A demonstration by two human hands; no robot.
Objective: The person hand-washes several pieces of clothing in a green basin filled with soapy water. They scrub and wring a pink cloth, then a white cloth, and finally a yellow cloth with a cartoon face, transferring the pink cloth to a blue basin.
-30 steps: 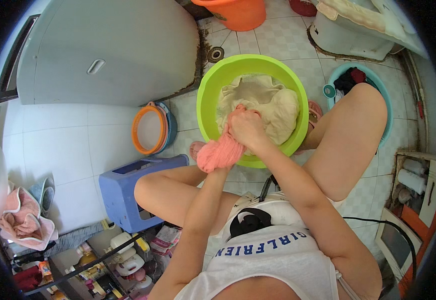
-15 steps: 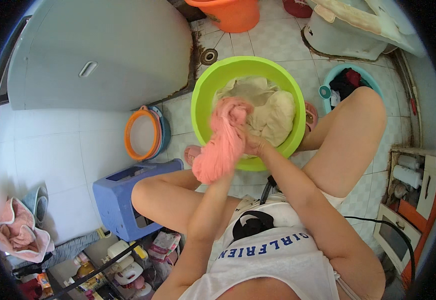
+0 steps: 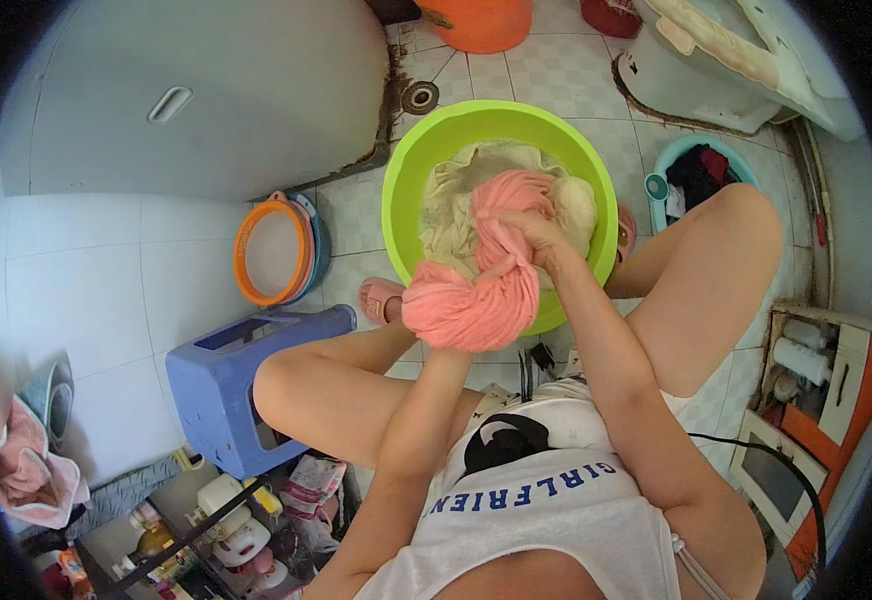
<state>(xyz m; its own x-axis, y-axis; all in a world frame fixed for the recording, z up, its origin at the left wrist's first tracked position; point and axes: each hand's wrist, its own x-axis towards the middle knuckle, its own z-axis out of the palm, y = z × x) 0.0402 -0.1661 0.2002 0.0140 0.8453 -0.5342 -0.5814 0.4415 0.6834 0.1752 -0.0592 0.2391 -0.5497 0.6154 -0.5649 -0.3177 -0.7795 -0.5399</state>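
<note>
A long, bunched pink cloth [image 3: 481, 305] with many ribbed folds stretches between my hands, above a lime-green basin [image 3: 399, 190]. My right hand [image 3: 536, 238] is closed around its twisted middle. Toward me, the thick near end drapes over my left wrist and covers most of my left hand [image 3: 506, 264]; a bit of its fingers shows at the twist, gripping the cloth. The far end of the pink cloth rests over wet, cream-coloured fabric [image 3: 448, 210] in the basin.
Left of the basin stand a blue plastic stool [image 3: 218, 395] and several stacked small basins with an orange rim [image 3: 240, 262]. On the right, a light-blue tub [image 3: 668, 158] holds dark clothes. A floor drain [image 3: 420, 97] and an orange bucket [image 3: 481, 25] are beyond the basin.
The pink cloth has swung to the right and its far end has come down over the cream fabric. My right hand has moved up and right, and the cloth is now twisted at its middle.
</note>
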